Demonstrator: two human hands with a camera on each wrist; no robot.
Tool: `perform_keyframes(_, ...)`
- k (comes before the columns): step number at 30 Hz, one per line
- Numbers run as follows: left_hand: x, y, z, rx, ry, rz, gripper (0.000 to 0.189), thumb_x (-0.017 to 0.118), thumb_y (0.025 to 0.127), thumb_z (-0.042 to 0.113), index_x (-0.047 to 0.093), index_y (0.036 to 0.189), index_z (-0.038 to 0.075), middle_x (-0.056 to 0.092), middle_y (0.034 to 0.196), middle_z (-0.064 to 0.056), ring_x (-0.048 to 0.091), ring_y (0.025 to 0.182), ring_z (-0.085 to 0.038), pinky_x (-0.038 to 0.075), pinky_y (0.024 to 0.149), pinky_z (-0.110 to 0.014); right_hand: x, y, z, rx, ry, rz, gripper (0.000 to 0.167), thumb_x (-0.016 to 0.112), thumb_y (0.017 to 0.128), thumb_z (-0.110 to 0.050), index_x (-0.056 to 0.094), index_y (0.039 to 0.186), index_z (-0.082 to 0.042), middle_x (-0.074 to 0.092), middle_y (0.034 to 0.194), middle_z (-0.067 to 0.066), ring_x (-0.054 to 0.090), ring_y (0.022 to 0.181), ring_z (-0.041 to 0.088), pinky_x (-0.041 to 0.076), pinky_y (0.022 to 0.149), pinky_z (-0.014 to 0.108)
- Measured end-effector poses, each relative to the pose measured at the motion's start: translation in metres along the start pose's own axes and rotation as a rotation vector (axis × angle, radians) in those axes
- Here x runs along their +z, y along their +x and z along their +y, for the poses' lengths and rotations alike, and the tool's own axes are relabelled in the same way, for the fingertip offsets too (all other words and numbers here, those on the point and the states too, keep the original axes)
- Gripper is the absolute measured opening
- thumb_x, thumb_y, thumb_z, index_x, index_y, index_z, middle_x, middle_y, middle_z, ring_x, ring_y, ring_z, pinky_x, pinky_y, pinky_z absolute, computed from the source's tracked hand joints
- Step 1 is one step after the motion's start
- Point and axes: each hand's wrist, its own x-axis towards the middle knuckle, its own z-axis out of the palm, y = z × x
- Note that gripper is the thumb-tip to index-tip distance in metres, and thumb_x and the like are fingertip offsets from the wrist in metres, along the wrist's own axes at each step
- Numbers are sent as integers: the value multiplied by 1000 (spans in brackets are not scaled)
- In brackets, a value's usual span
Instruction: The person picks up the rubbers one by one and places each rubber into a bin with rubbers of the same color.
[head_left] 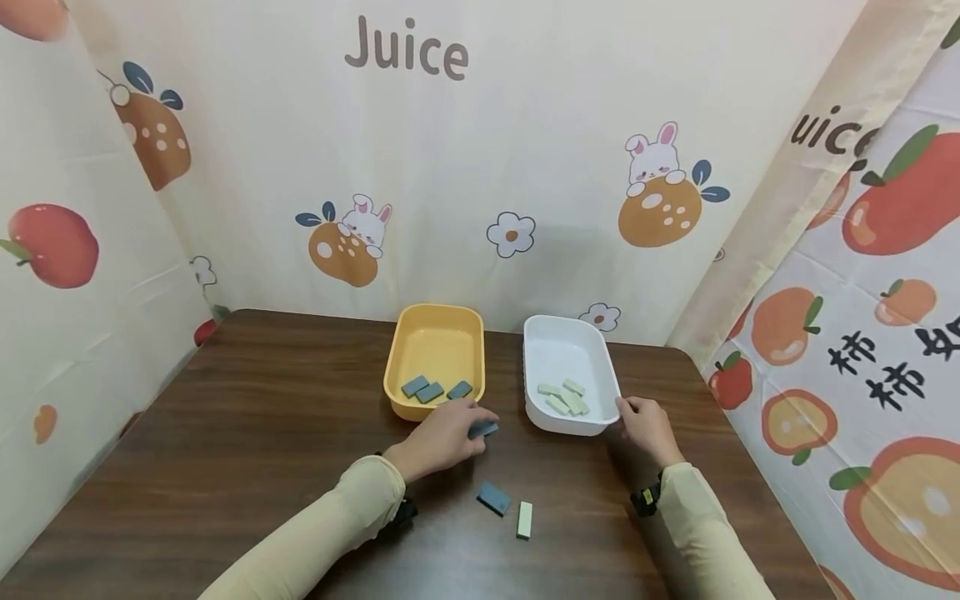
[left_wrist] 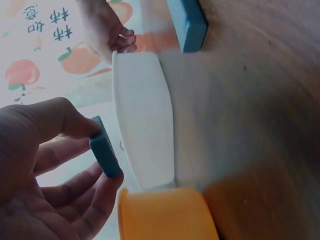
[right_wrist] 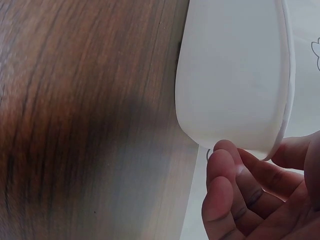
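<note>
My left hand (head_left: 444, 439) pinches a dark blue-grey rectangular block (left_wrist: 104, 150) between thumb and fingers, just off the near right corner of the yellow tub (head_left: 396, 367). Inside that tub lie several blocks of the same colour (head_left: 430, 392) at the near end. At the right, my right hand (head_left: 649, 428) grips the rim of the white tub (head_left: 535, 354) near its front right corner, thumb over the edge and fingers against the outer wall. Several pale green blocks (head_left: 574, 403) lie in the white tub.
On the dark wooden table (head_left: 285, 400), nearer to me, lie another blue-grey block (head_left: 493, 497) and a pale green block (head_left: 524, 520). A printed curtain (head_left: 465, 158) hangs behind the table, with fruit-patterned cloth at both sides.
</note>
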Motion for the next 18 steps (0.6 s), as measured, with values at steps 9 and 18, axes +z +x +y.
perform_keyframes(9,-17,0,-7,-5,23,71,35,67,86,16,69,120,13,64,100,-1,52,79,-9,46,69,-25,-1,0,-2,-11,-6,7,43,41,103,-27,64,114,8,66,78,17,58,61,16,46,58,29)
perform_keyframes(18,-21,1,-16,-21,25,193,33,70,85,13,70,118,11,67,99,-4,57,82,-13,48,70,-27,0,2,-1,-20,-21,15,42,41,103,-27,65,110,7,64,72,9,58,60,15,45,58,29)
